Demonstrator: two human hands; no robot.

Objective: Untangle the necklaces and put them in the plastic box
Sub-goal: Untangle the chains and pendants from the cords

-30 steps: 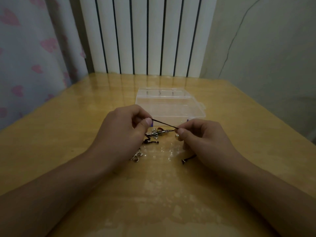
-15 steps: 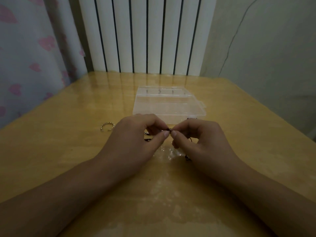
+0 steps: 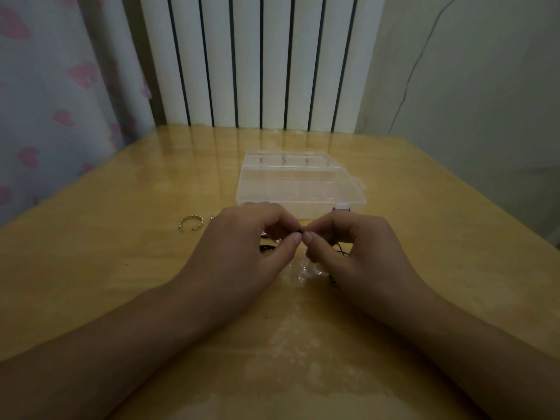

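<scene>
Both grips closed on necklaces (image 3: 303,230): left hand (image 3: 242,250) and right hand (image 3: 360,253) pinching cord above table (image 3: 91,283), before plastic box (image 3: 300,189). Risk: hard pull tightening knot.

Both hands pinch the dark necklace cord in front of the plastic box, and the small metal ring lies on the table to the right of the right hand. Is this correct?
Not quite. In the head view the metal ring lies to the left of the left hand, not right of the right hand. The rest holds: both hands pinch the dark necklace cord in front of the plastic box.
</scene>
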